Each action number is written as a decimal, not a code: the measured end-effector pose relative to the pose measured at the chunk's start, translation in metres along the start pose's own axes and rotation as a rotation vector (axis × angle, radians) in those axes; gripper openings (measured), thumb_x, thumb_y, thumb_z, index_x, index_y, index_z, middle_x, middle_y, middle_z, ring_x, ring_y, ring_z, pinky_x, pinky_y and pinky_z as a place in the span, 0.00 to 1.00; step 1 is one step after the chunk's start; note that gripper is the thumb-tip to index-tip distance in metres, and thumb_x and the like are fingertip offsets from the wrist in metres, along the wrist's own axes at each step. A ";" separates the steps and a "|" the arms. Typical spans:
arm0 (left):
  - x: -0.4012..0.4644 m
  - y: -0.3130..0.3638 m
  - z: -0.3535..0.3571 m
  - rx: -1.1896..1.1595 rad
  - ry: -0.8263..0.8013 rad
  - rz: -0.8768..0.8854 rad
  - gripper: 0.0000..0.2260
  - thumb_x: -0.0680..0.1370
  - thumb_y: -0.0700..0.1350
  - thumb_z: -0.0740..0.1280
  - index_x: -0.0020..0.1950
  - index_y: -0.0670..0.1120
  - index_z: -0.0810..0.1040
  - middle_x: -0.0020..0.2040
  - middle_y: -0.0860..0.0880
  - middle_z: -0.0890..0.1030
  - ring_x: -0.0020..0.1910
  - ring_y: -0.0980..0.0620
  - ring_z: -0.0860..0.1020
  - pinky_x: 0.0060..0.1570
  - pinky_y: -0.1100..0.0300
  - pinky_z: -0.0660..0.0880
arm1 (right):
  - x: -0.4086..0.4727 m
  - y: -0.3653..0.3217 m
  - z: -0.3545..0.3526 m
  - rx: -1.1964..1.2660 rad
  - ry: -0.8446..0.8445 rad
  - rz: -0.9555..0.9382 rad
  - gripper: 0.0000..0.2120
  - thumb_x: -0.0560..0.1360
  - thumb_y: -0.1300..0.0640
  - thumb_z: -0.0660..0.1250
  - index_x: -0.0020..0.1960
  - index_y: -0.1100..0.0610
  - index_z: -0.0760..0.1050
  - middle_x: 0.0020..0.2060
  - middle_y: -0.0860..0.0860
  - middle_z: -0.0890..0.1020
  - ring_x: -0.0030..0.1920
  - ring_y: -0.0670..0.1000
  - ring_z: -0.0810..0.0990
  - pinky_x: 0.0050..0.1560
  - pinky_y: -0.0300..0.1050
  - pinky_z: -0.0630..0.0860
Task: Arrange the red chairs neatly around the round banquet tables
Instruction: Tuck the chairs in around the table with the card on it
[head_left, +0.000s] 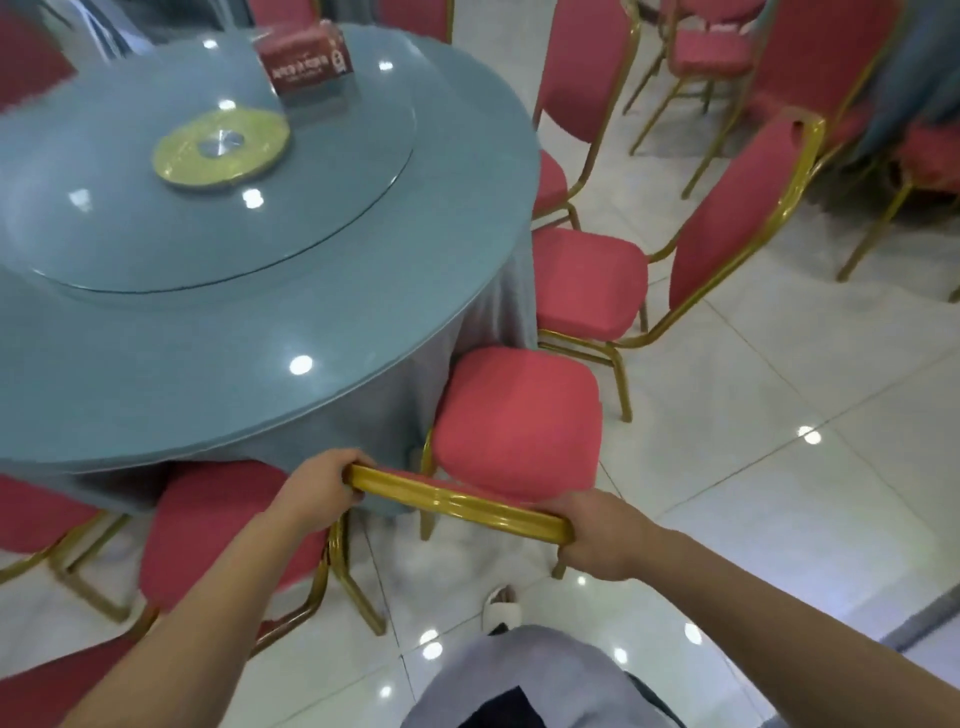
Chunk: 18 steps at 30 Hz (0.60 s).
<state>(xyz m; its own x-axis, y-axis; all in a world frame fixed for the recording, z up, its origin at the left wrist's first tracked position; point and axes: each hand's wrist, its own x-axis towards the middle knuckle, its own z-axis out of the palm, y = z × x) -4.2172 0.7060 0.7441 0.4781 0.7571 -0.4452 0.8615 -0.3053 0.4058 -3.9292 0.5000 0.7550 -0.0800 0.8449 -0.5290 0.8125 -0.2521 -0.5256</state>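
Note:
A red chair with a gold frame stands at the near right edge of the round banquet table, its seat partly tucked under the grey-blue cloth. My left hand grips the left end of the chair's gold top rail. My right hand grips the right end of the same rail. Another red chair stands to its right, angled at the table. A third red chair sits to the left, under my left forearm.
A red box and a gold disc lie on the table's glass turntable. More red chairs stand behind and at another table on the right. My slippered foot is on the white tiled floor.

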 end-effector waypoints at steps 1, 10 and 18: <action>-0.002 0.002 0.004 -0.004 0.034 -0.026 0.17 0.70 0.37 0.72 0.47 0.60 0.79 0.46 0.56 0.81 0.49 0.52 0.80 0.48 0.57 0.74 | 0.002 0.003 -0.004 -0.048 -0.022 -0.034 0.25 0.67 0.58 0.68 0.62 0.41 0.75 0.43 0.48 0.81 0.41 0.51 0.79 0.40 0.50 0.79; -0.074 0.068 0.076 -0.081 0.172 -0.315 0.13 0.71 0.43 0.71 0.54 0.55 0.84 0.49 0.54 0.84 0.50 0.49 0.82 0.45 0.58 0.75 | -0.012 0.071 -0.046 -0.293 -0.253 -0.338 0.10 0.70 0.56 0.69 0.50 0.48 0.74 0.37 0.44 0.76 0.37 0.48 0.75 0.35 0.44 0.72; -0.125 0.210 0.178 -0.239 0.364 -0.558 0.12 0.76 0.43 0.71 0.58 0.54 0.82 0.54 0.53 0.83 0.49 0.52 0.80 0.47 0.61 0.75 | -0.041 0.172 -0.122 -0.302 -0.469 -0.408 0.31 0.67 0.58 0.65 0.67 0.37 0.71 0.49 0.34 0.75 0.50 0.44 0.75 0.48 0.40 0.75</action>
<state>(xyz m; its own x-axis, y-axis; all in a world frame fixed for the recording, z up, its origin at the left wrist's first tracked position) -4.0656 0.4443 0.7424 -0.1477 0.9213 -0.3597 0.8799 0.2885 0.3776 -3.7154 0.4792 0.7676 -0.5998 0.5336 -0.5963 0.7841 0.2431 -0.5711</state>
